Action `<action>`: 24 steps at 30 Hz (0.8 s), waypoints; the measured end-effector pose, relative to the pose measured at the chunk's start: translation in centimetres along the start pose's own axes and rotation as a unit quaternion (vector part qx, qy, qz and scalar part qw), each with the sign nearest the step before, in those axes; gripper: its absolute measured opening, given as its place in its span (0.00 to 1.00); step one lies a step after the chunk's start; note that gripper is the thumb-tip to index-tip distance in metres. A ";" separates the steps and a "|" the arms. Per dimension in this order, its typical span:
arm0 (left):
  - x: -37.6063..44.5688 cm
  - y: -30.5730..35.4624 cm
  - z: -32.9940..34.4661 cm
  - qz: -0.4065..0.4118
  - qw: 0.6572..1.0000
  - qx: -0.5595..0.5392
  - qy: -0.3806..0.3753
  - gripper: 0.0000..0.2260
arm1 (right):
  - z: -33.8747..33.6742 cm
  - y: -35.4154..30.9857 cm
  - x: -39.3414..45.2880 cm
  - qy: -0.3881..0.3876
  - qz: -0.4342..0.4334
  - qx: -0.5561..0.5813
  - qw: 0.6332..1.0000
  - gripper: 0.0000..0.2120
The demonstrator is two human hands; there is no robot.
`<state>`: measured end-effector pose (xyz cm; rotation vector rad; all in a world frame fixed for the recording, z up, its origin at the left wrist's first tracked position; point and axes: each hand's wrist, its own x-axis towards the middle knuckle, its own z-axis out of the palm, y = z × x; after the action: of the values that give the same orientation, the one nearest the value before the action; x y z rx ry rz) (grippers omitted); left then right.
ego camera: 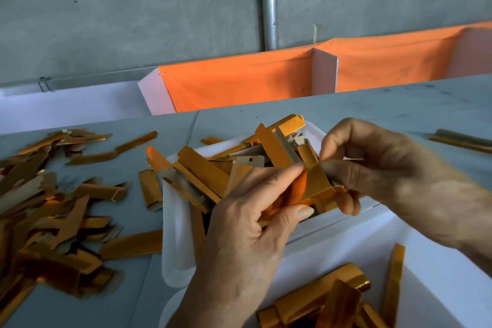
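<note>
Both hands work one small gold foil card piece (316, 182) above a white tray. My left hand (255, 224) pinches its lower left part between thumb and fingers. My right hand (372, 165) pinches its upper right edge with curled fingers. The piece is bent, its shiny gold face towards me. The white tray (173, 234) under the hands is filled with several flat gold card pieces (213, 168).
A loose heap of gold card strips (48, 216) covers the grey table (399, 104) at left. A white bin (431, 287) at lower right holds folded gold pieces (327, 303). Orange cloth bins (239, 82) line the table's far edge before a concrete wall.
</note>
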<state>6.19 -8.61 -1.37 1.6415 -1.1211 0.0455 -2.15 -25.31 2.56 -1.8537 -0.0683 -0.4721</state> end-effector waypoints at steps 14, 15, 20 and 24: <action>0.0 0.0 -0.2 0.018 1.000 0.000 0.024 0.19 | -1.1 0.6 0.0 -0.106 0.038 0.128 0.985 0.15; 0.0 0.0 -0.2 0.021 0.999 0.007 0.025 0.19 | -1.0 0.5 -0.1 -0.109 0.046 0.146 0.982 0.15; 0.0 -0.1 -0.2 0.032 0.997 0.068 0.012 0.19 | -0.2 0.4 -0.1 -0.057 0.073 0.106 0.990 0.08; 0.0 0.0 -0.1 0.037 0.993 0.111 0.011 0.18 | -0.1 0.5 -0.1 -0.032 0.084 0.099 0.991 0.05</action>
<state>6.28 -8.56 -1.32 1.7908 -1.1931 0.2442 -2.08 -25.55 2.08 -1.6622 -0.0013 -0.2782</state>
